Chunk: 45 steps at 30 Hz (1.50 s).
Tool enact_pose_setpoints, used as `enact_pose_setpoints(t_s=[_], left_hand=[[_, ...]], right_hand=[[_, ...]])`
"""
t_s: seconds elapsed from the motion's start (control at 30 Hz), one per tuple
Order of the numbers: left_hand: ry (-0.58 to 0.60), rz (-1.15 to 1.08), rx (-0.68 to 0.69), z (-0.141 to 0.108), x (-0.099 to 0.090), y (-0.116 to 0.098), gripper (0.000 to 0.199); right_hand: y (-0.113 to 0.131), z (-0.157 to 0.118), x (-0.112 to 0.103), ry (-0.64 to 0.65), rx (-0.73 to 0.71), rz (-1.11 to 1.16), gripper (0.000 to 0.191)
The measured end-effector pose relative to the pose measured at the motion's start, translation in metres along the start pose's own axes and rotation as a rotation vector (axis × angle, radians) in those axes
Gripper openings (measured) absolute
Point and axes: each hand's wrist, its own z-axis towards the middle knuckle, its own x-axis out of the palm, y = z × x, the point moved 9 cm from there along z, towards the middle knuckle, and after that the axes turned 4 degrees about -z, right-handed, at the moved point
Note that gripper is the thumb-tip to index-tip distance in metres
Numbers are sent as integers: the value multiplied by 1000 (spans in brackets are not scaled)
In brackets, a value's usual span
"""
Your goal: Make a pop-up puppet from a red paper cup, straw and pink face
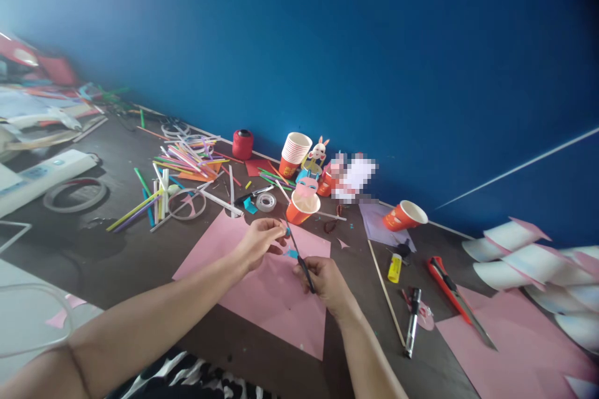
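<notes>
My left hand point(262, 243) pinches a small blue piece of paper point(287, 232) between its fingertips. In my right hand point(327, 282) is a pair of scissors point(305, 271) with black handles, its blades angled up beside the blue piece. Whether the blades touch that piece cannot be made out. Both hands are above a pink sheet of paper point(276, 312), where a blue scrap point(292, 254) shows under the scissors. Just beyond the hands stands an orange paper cup point(302, 215) with a pink cutout on it.
Behind are stacked paper cups point(296, 149), a red thread spool point(242, 144) and a tape roll point(266, 202). Coloured sticks point(194, 159) lie at left. On the right are a tipped cup point(405, 216), a glue stick point(394, 268), a marker point(412, 323) and a red utility knife point(456, 296), blade out.
</notes>
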Motion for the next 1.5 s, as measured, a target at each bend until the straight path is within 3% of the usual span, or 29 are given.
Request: enact_pose_setpoints(t_s=[0.97,1.5], left_hand=[[12,12,7,6,-5,6,14],[22,81,-20,4,-1,4,9]], right_hand=[[2,-2,-1,7,14,-24,33],[4,-4,0,73,-21,-20,35]])
